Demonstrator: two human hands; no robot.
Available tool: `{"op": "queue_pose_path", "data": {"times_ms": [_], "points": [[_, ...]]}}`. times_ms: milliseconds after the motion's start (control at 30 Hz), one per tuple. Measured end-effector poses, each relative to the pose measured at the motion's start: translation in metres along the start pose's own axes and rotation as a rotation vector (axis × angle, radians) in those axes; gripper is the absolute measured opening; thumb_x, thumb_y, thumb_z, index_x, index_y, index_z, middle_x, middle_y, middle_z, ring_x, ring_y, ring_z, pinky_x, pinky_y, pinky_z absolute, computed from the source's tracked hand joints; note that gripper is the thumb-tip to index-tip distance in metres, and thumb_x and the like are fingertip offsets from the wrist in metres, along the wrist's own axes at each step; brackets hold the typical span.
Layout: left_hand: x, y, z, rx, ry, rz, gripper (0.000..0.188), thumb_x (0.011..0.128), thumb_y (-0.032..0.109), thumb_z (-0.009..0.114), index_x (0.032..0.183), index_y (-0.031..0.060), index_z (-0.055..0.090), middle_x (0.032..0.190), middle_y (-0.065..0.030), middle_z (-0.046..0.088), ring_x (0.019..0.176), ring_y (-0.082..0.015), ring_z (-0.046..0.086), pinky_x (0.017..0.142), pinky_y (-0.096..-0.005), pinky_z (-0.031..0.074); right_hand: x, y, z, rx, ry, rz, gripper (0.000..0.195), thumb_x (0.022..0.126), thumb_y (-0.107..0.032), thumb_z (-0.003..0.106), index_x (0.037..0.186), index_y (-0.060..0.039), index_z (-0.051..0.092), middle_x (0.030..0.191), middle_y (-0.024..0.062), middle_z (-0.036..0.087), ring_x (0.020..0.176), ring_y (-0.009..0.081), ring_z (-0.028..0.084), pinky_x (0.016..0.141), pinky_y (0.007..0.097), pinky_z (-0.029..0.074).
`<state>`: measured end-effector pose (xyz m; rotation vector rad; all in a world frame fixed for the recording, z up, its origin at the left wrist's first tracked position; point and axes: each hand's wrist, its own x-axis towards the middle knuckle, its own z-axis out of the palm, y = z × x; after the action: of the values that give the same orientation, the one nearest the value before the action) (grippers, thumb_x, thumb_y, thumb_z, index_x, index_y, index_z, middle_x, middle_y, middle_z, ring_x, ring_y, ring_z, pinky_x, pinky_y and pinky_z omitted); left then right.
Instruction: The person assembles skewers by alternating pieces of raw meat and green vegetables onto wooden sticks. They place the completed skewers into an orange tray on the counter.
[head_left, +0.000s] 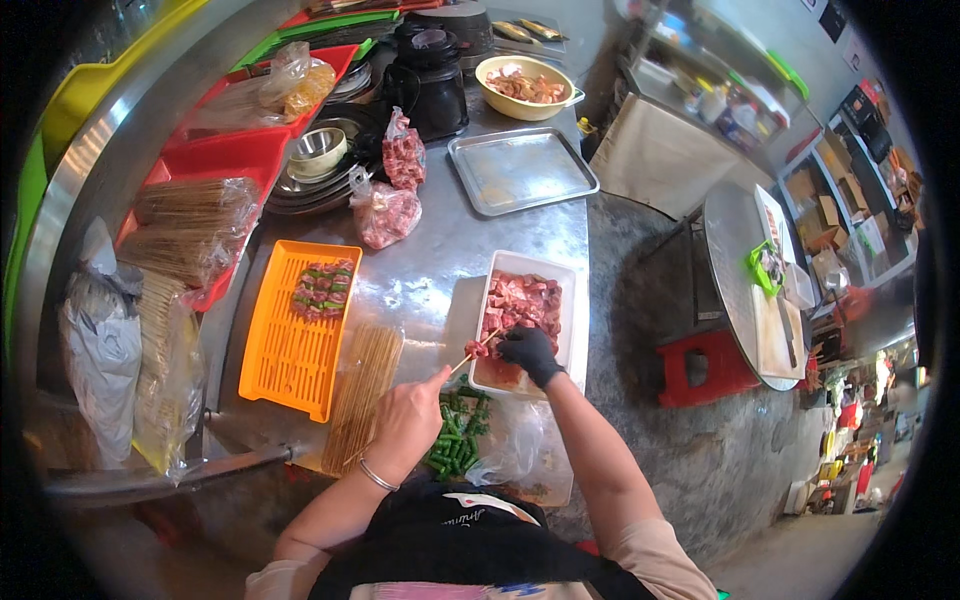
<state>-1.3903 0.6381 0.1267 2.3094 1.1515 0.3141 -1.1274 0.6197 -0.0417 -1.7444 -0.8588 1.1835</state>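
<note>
My bare left hand (409, 420) holds a thin wooden skewer (461, 364) that slants up to the right, with a piece of raw meat (476, 349) on it. My right hand (527, 352), in a black glove, is over a white plastic tub (568, 300) of cubed raw meat (521, 300), its fingers by the skewer's tip; whether they pinch a cube is hidden. Cut green vegetable pieces (454, 442) lie below the tub. A bundle of skewers (365, 390) lies left of them. Several skewers of meat and green pieces (322, 289) rest in an orange slotted tray (285, 345).
Farther back are two plastic bags of meat (386, 216) (403, 154), a metal tray (525, 169) and a yellow bowl of meat (525, 105). Red baskets (217, 154) with packed skewers line the left. A round table (731, 270) with a knife (786, 334) stands right.
</note>
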Motion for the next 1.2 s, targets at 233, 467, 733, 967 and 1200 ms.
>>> {"op": "queue_pose_path", "data": {"times_ms": [233,467,733,967,1200], "points": [[-0.007,0.005,0.002,-0.099,-0.01,0.099,0.03,0.086,0.002,0.055,0.114,0.0036,0.067,0.072,-0.0281,0.06,0.064,-0.0403,0.062,0.06,-0.0471,0.047,-0.044,-0.012,-0.026,0.826,-0.198,0.085,0.027,0.092,-0.019,0.063,0.113,-0.0017,0.062,0.112,0.0073,0.065,0.105,0.0211,0.063,0.088,0.0288,0.053],[-0.008,0.009,0.0,-0.136,-0.039,0.093,0.032,0.085,0.002,0.055,0.114,0.0065,0.068,0.073,-0.0275,0.06,0.065,-0.0403,0.062,0.061,-0.0472,0.048,-0.054,-0.022,-0.026,0.87,-0.147,0.004,0.032,0.093,-0.02,0.062,0.119,-0.0013,0.059,0.117,0.0076,0.063,0.109,0.0201,0.061,0.091,0.0285,0.052],[-0.011,0.012,0.006,-0.057,-0.027,0.09,0.034,0.085,0.002,0.056,0.116,0.0086,0.067,0.073,-0.0272,0.061,0.064,-0.0397,0.062,0.059,-0.0473,0.048,-0.076,-0.05,-0.017,0.779,-0.032,0.012,0.032,0.093,-0.012,0.061,0.122,0.0006,0.057,0.113,0.0088,0.064,0.105,0.02,0.062,0.093,0.0295,0.051],[-0.013,0.014,0.008,-0.09,0.006,0.094,0.034,0.085,0.003,0.055,0.116,0.0088,0.067,0.069,-0.0242,0.061,0.061,-0.0381,0.061,0.059,-0.047,0.049,-0.083,-0.059,-0.018,0.915,-0.136,-0.011,0.034,0.095,-0.009,0.056,0.127,0.0012,0.053,0.118,0.0099,0.063,0.112,0.0219,0.06,0.096,0.0307,0.049],[-0.014,0.022,0.0,-0.124,0.007,0.155,0.034,0.085,0.001,0.054,0.115,0.0073,0.067,0.072,-0.0243,0.062,0.065,-0.0382,0.063,0.06,-0.0465,0.049,-0.073,-0.036,-0.019,1.027,0.014,0.066,0.03,0.095,-0.014,0.057,0.122,-0.0013,0.054,0.118,0.0104,0.062,0.119,0.0252,0.057,0.097,0.0331,0.049]]}}
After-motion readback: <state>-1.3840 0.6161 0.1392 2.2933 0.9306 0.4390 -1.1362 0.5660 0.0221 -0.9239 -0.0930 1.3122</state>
